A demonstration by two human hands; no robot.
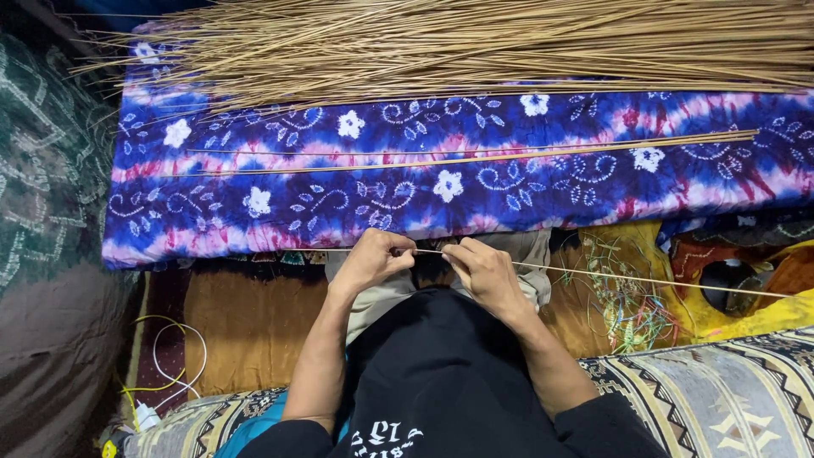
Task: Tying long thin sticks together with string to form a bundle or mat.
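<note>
A thin stick [593, 275] is pinched between the fingertips of both hands, held level just above the lap. The left hand [370, 261] is closed on it near its left end, and the right hand [487, 273] is closed on it just beside, so that both grips sit close together while the long remainder runs out to the right, unsupported, over the yellow cloth [644, 246]. Beyond the hands a mattress in a blue and pink tie-dyed cover [475, 187] is seen, with a few single sticks [509, 155] laid across it and a large pile of sticks [475, 42] along its far edge. A white cable [174, 356] lies on the floor to the left. With so slender a stick held only at one end, a snap could be caused by too sharp a bend between the grips, and the free end could be caught in the tangle of coloured threads [627, 297] beneath it.
</note>
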